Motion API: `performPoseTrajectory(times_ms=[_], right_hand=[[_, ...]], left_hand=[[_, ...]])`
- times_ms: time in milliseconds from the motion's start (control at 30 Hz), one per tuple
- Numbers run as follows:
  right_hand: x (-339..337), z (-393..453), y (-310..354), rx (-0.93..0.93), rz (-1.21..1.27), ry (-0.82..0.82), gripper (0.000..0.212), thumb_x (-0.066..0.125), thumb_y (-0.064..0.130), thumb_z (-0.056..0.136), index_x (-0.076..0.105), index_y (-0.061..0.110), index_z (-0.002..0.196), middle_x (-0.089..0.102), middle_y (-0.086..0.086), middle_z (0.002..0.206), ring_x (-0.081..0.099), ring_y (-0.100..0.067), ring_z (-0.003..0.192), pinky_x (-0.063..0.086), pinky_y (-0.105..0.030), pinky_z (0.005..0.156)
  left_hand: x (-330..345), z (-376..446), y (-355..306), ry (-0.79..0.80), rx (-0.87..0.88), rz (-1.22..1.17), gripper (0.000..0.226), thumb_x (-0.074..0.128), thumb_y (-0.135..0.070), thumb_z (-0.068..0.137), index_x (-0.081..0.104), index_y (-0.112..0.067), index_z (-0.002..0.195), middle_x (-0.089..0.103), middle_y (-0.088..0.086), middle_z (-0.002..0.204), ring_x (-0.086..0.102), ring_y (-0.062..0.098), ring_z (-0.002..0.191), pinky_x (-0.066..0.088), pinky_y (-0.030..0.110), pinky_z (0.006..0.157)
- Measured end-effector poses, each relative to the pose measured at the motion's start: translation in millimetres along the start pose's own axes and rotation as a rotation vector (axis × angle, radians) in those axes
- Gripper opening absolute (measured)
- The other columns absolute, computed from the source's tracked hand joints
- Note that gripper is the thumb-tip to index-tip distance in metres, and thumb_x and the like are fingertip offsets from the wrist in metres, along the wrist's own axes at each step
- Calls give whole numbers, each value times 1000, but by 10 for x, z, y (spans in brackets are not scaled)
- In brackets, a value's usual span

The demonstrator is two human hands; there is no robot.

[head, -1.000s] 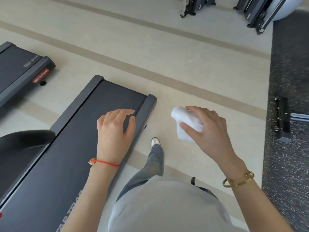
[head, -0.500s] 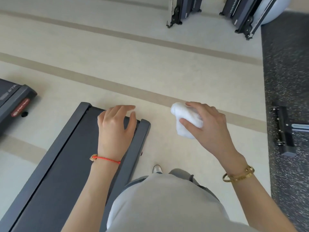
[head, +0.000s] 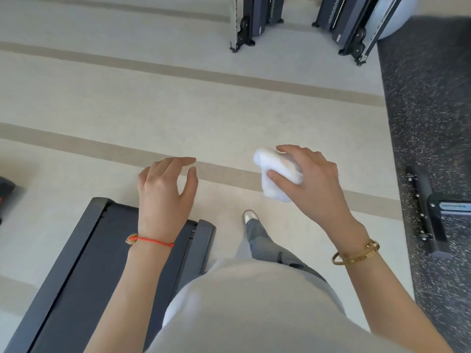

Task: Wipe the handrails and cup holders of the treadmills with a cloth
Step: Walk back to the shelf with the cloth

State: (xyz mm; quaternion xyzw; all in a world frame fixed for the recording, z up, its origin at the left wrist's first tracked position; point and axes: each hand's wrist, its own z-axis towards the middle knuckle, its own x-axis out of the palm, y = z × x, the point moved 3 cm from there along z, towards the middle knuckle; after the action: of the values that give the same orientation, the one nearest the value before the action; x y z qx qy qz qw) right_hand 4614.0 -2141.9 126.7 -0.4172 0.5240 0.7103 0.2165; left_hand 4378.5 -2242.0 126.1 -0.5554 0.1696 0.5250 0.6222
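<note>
My right hand (head: 311,182) grips a bunched white cloth (head: 276,171) in the air above the pale floor. My left hand (head: 165,192) hangs free with relaxed fingers and holds nothing, above the rear end of a dark treadmill deck (head: 76,271) at the lower left. No handrail or cup holder is in view. My own leg and shoe (head: 248,216) step forward between the hands.
A second treadmill's corner (head: 6,187) shows at the left edge. Two folded dark machines (head: 254,19) (head: 356,24) stand at the far end of the floor. Dark speckled rubber matting (head: 433,123) with a black machine base (head: 430,212) lies at the right.
I have walked forward past the treadmill's rear end, so its deck slid down and left in view. Both hands keep their pose, the cloth still held.
</note>
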Motion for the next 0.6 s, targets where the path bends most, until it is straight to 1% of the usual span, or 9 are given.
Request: performPoseTrajectory(times_ms=[133,267,433,600], right_hand=[[-62,868,-148,-47,10,30,42,57,52,90,51,36,128,59,14,122,50,-16,111,33,-47,100],[-81,1712,-203,-115,10,68,40,58,51,90,51,38,127,58,16,120,50,-14,111,32,-44,100],[57,2585,-67,-207,-1,138,38,56,52,91,51,38,126,59,15,119,51,-15,110,33,-46,100],[377,3312,112,-279,12,209,38,56,52,91,51,37,125,59,15,116,52,-16,106,36,-48,98]], left_hand=[[265,716,-37,-42,-38,-6,19,58,-10,95,71,-7,108,72,6,103,66,30,98,48,55,91],[442,1337,-28,-98,-96,11,18,59,-10,95,71,-8,108,72,5,102,67,29,96,48,55,91],[524,1896,140,-141,-193,33,18,58,-11,96,71,-10,109,72,4,104,66,28,100,46,55,94],[591,2373,452,-176,-290,57,20,56,-12,96,71,-9,109,72,5,104,66,29,100,47,56,93]])
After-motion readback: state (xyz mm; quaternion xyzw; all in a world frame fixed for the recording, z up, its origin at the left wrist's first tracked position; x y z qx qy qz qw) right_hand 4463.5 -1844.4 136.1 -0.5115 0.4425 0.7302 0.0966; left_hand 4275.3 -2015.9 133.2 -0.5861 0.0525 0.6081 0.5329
